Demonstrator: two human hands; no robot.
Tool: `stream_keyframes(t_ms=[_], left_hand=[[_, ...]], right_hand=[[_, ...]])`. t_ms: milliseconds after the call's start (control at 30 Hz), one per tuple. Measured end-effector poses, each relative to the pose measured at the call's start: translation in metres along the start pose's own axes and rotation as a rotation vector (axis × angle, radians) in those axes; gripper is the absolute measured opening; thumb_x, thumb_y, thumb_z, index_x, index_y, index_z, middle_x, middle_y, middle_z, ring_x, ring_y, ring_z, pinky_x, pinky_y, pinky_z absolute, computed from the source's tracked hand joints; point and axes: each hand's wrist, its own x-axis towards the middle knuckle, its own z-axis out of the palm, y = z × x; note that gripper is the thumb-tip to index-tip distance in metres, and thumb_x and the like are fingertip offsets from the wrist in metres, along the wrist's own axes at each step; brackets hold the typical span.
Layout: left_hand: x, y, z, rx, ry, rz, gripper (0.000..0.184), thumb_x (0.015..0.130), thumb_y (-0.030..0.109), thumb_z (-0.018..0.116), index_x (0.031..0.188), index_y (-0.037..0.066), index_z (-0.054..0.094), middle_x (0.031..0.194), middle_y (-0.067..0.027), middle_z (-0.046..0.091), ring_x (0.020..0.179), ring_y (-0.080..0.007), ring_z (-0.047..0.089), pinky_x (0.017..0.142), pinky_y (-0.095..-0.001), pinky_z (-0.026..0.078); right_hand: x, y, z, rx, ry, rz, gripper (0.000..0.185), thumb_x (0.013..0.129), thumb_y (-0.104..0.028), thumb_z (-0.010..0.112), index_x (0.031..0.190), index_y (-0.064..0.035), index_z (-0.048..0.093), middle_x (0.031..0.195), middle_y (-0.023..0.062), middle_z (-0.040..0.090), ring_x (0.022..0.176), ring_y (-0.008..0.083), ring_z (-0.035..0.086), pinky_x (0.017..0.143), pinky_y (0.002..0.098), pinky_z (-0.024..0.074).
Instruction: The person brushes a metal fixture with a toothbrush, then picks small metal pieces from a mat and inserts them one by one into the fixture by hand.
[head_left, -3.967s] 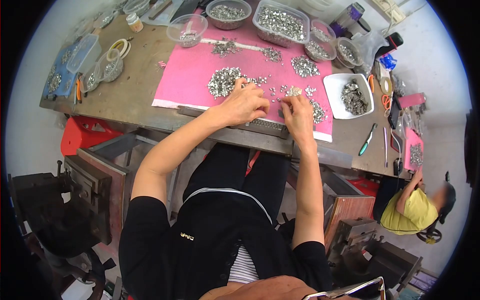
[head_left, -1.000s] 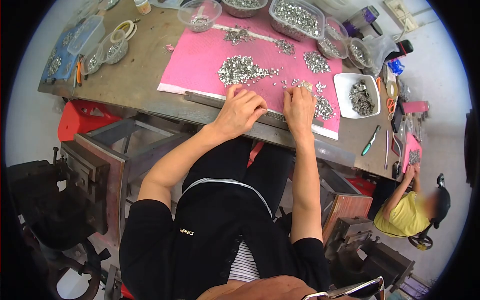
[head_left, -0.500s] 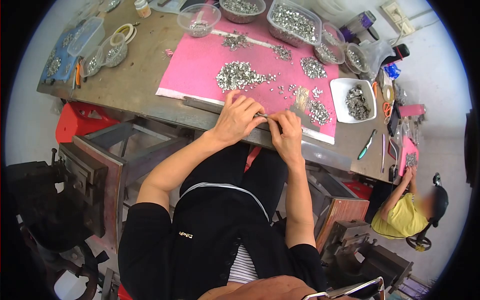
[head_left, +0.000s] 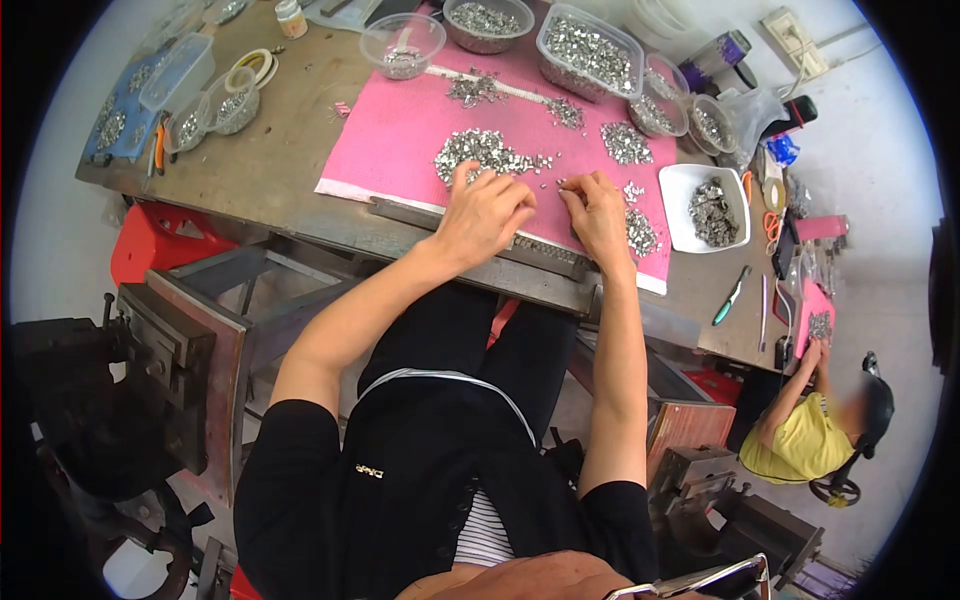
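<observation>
My left hand (head_left: 487,217) is above the front edge of a pink mat (head_left: 375,135), its fingers curled together; what they hold, if anything, is hidden. Beyond it lies a heap of small shiny metal pieces (head_left: 470,150). My right hand (head_left: 600,220) is over the mat to the right, thumb and forefinger drawn together beside a few scattered pieces; I cannot make out anything between them. Under both hands a dark metal bar (head_left: 400,211) runs along the table's edge, with a row of small pieces (head_left: 548,246) visible on it between my hands.
Clear tubs (head_left: 590,52) of metal pieces line the back. A white square bowl (head_left: 677,235) of darker parts stands right, near a green-handled tool (head_left: 732,297) and orange scissors (head_left: 771,225). Pliers (head_left: 159,147) lie left. A person in a yellow top (head_left: 800,440) works at far right.
My hands were together at the metal bar and have moved apart. The right hand has gone forward onto the mat towards the loose pieces; the left has shifted slightly, uncovering the row on the bar.
</observation>
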Motion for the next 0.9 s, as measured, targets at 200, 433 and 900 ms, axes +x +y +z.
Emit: stream_keyframes(t_ms=[200,433,900], left_hand=[[0.039,-0.023,0.028,0.171,-0.045,0.076,0.008,0.087,0.021,0.071,0.091,0.014,0.071,0.088,-0.0018,0.063,0.093,-0.0224,0.059,0.103,-0.0508,0.031],[0.044,-0.023,0.024,0.180,-0.177,0.020,0.009,0.085,0.023,0.072,0.086,0.015,0.073,0.090,-0.0029,0.063,0.097,-0.0244,0.058,0.103,-0.0552,0.031],[0.045,-0.029,0.037,0.258,-0.055,0.121,0.009,0.085,0.020,0.073,0.087,0.011,0.072,0.091,-0.0041,0.063,0.096,-0.0243,0.057,0.104,-0.0566,0.031]], right_hand=[[-0.023,-0.025,-0.011,-0.074,0.062,-0.113,0.006,0.088,-0.006,0.066,0.092,-0.0028,0.069,0.086,0.0122,0.063,0.085,0.0314,0.061,0.080,0.0421,0.0428],[-0.060,-0.050,-0.008,0.089,0.031,-0.144,0.006,0.087,-0.002,0.065,0.093,-0.0036,0.067,0.090,0.0098,0.063,0.087,0.0294,0.060,0.078,0.0402,0.0422],[-0.048,-0.023,0.002,0.043,0.183,-0.004,0.010,0.084,-0.006,0.073,0.094,-0.0047,0.070,0.085,0.0089,0.064,0.082,0.0288,0.061,0.076,0.0397,0.0424]])
